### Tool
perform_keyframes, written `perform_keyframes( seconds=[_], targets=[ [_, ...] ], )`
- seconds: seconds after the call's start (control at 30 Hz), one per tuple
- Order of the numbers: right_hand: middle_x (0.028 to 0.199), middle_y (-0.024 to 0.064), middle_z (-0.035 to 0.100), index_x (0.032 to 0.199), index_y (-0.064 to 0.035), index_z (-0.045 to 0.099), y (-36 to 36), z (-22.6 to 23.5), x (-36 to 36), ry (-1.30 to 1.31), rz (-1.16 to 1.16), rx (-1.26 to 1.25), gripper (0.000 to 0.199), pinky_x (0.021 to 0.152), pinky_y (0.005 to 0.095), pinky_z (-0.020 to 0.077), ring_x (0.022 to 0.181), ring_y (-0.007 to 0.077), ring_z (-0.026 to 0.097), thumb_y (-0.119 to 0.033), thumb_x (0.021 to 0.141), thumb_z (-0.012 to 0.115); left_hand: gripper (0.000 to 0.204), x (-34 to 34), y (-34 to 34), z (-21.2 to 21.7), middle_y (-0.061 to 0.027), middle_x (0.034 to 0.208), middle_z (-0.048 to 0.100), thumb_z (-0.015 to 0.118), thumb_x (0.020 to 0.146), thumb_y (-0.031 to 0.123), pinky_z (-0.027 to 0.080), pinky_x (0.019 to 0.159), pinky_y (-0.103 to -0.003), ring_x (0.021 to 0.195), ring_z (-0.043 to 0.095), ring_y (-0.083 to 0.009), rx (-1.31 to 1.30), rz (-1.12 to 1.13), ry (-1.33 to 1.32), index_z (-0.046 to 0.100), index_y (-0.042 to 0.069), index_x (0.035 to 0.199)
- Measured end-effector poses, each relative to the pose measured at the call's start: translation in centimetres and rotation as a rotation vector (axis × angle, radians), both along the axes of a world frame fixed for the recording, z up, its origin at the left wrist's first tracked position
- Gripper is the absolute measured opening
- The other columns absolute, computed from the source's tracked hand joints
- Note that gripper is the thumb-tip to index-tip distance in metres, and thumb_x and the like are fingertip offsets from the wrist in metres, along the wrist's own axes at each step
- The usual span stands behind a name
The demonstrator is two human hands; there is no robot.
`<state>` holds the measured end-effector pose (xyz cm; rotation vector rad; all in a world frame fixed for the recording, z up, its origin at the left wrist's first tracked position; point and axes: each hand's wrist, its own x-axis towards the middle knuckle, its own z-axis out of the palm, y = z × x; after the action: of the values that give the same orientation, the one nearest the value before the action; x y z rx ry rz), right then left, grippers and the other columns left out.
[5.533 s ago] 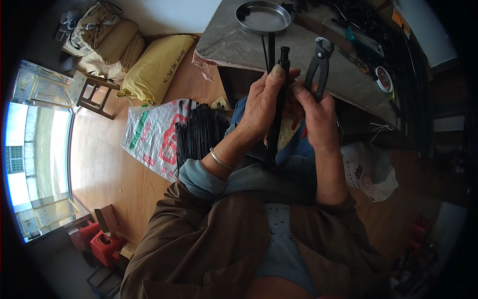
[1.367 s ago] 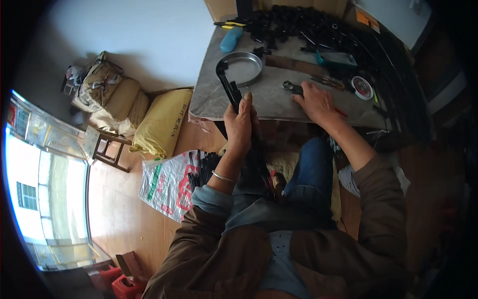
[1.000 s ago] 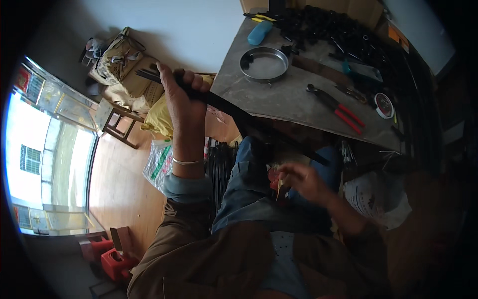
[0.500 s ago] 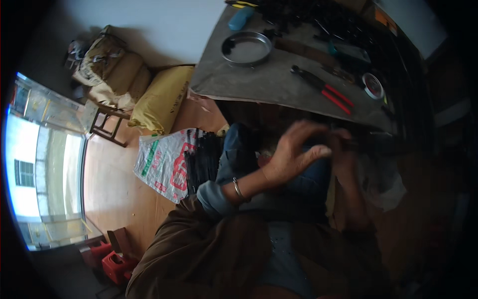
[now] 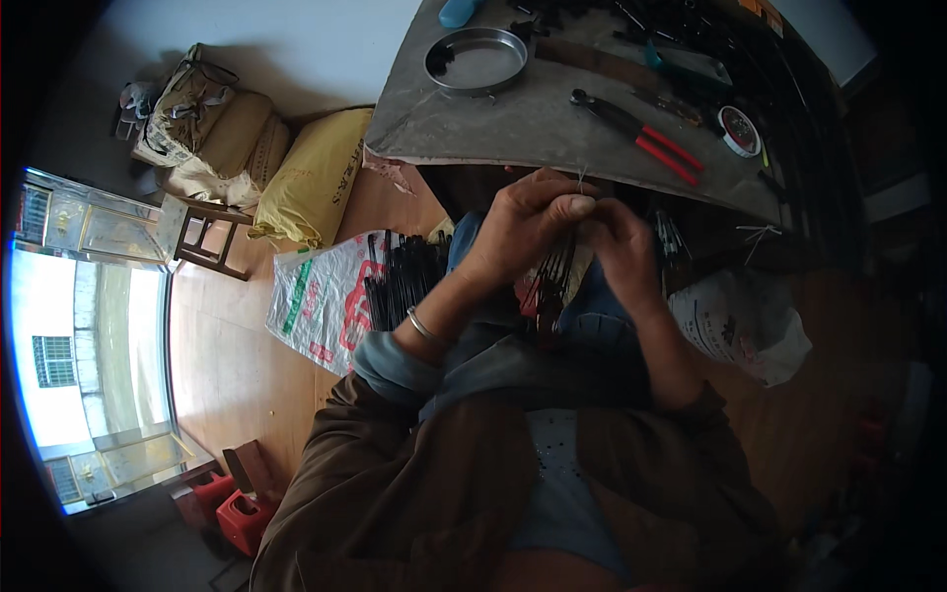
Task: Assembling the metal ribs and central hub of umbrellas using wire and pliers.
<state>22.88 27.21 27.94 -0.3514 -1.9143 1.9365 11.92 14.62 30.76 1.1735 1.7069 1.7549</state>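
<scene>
My left hand and my right hand meet in front of the table edge, fingers closed in a pinch. Thin pale wire ends stick up from between the fingertips. Right below the hands, over my lap, is a bunch of thin dark rods; whether it hangs from the wires or rests on something is hidden. More long black rods lie on a white printed sack left of my knee.
The grey table bears a round metal dish, red-handled pliers, a small round tin and dark parts at the back. A yellow sack and a wooden stool stand left. At right lies a white plastic bag.
My hands, apart and blurred before, have come together a little higher. Wire ends and the bunch of dark rods now show at them. The view has shifted slightly.
</scene>
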Motion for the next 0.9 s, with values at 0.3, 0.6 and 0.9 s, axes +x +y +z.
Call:
perform_keyframes(
  seconds=[0.3, 0.6, 0.9],
  targets=[
    [0.069, -0.0044, 0.052, 0.083, -0.0037, 0.06, -0.8, -0.5, -0.9, 0.059, -0.183, 0.189, 0.017, 0.058, 0.0212, 0.0409, 0.062, 0.004, 0.045, -0.015, 0.083, 0.073, 0.029, 0.8, 1.6, -1.6, -0.0042, 0.073, 0.061, 0.067, 0.088, 0.028, 0.046, 0.063, -0.026, 0.069, 0.056, -0.0106, -0.002, 0.27, 0.076, 0.066, -0.001, 0.085],
    [0.079, 0.0026, 0.065, 0.091, -0.0004, 0.065, 2.3, 2.4, 0.1, 0.019, 0.355, -0.186, 0.014, 0.064, 0.0204, 0.0479, 0.071, 0.0071, 0.06, -0.01, 0.083, 0.071, 0.036, -2.7, 1.1, -1.3, -0.0023, 0.074, 0.055, 0.061, 0.091, 0.038, 0.054, 0.062, -0.029, 0.065, 0.06, -0.0134, 0.226, -0.685, -0.54, 0.057, 0.003, 0.082],
    [0.075, -0.0017, 0.057, 0.085, -0.0014, 0.057, -0.7, 1.8, -0.6, 0.118, -0.119, 0.087, 0.01, 0.064, 0.0212, 0.0438, 0.069, 0.0045, 0.05, -0.005, 0.085, 0.066, 0.022, 0.8, 2.4, 0.2, 0.0066, 0.069, 0.053, 0.06, 0.093, 0.03, 0.036, 0.05, -0.017, 0.058, 0.048, -0.0019, 0.364, -0.174, -0.833, 0.058, 0.012, 0.081]
  ],
)
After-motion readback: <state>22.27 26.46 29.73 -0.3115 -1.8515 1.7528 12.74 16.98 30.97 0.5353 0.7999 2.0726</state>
